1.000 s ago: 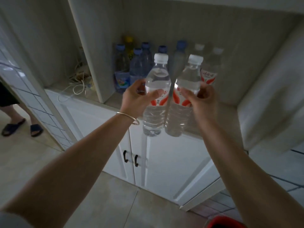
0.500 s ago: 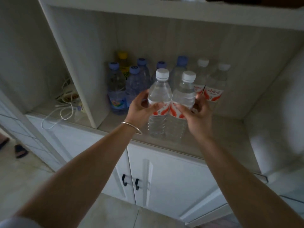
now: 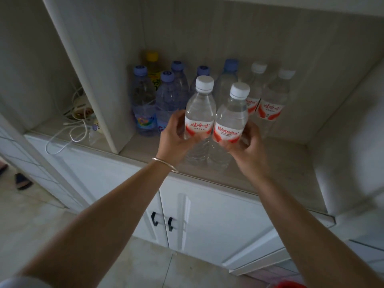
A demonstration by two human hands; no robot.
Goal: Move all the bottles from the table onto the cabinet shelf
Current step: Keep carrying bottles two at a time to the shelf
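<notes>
1. White cabinet (image 3: 207, 221) fills the view from my head camera, with an open shelf (image 3: 280, 163) above two closed doors; half a second ago I stood a little further back, and a second ago the bottles in my hands hung in the air in front of the doors.
2. Along the back of the shelf stands a row of bottles already put away: blue-capped bottles (image 3: 143, 100) at the left, a yellow-capped bottle (image 3: 152, 65) behind them, and two white-capped bottles (image 3: 270, 100) at the right.
3. My left hand (image 3: 172, 138) is curled round the left water bottle (image 3: 199, 113), gripping it at the red label.
4. My right hand (image 3: 247, 146) grips the right water bottle (image 3: 231, 119) the same way; the two bottles touch, upright.
5. Both bottles have come down near the shelf's front edge, their bases seemingly on it, so I judge I can soon let go.
6. Tangled white cables (image 3: 70, 129) lie in the compartment to the left.
</notes>
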